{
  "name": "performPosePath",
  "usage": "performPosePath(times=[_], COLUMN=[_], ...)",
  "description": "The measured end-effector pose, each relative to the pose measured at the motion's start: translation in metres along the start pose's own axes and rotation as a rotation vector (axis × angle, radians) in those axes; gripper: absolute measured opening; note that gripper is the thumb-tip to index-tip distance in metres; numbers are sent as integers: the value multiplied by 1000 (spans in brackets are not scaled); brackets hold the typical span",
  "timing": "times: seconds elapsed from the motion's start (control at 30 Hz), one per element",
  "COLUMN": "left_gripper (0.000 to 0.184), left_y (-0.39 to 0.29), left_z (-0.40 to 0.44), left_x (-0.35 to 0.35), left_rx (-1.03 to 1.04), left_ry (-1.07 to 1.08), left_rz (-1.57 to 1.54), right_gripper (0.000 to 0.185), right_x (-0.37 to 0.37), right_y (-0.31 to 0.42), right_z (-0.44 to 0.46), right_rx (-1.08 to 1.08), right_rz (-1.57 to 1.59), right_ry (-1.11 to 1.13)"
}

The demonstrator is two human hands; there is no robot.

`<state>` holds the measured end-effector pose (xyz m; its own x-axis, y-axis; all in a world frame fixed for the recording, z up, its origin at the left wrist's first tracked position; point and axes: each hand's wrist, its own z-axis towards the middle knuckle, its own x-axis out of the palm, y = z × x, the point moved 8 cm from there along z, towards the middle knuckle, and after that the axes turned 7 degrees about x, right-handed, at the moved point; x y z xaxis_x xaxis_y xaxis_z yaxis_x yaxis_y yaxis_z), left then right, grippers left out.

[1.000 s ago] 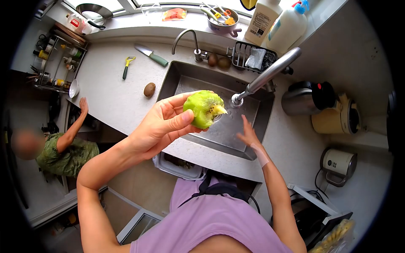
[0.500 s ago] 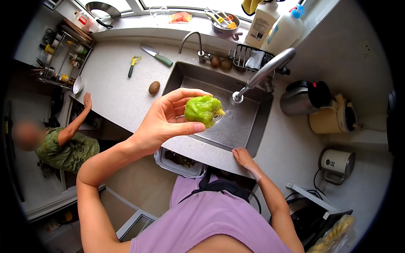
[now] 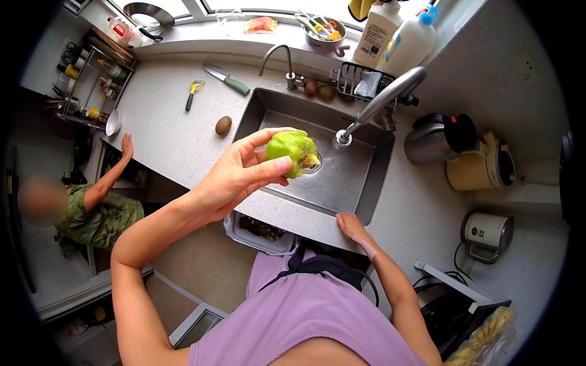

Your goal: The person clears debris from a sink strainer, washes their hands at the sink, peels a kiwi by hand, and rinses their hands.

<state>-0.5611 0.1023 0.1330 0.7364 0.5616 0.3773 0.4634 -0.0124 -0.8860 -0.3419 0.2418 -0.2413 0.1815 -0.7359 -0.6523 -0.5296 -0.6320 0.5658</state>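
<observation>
The counter surrounds the sink. The two hands are well apart: the right hand rests on the counter's front edge, loose, nothing visible in it; the left hand grips the peeled kiwi between thumb and fingers, above the sink's near-left part. A knife, a peeler and a brown fruit lie left of the sink. The kiwi is probably light, soft, slippery and easily bruised, best held lightly around its sides, clear of the pale tip.
</observation>
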Motion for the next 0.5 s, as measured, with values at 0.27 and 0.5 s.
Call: performPosePath(times=[0.27, 0.5], left_gripper=[45, 44], left_y=[6, -4], left_z=[5, 13], left_x=[3, -2], left_rx=[-116, 48], left_ry=[-10, 9], left_rz=[-10, 229], right_gripper=[40, 39], right_x=[4, -2], right_y=[-4, 1], right_z=[1, -2], right_rx=[31, 35], right_rz=[-6, 9], right_ry=[-12, -44])
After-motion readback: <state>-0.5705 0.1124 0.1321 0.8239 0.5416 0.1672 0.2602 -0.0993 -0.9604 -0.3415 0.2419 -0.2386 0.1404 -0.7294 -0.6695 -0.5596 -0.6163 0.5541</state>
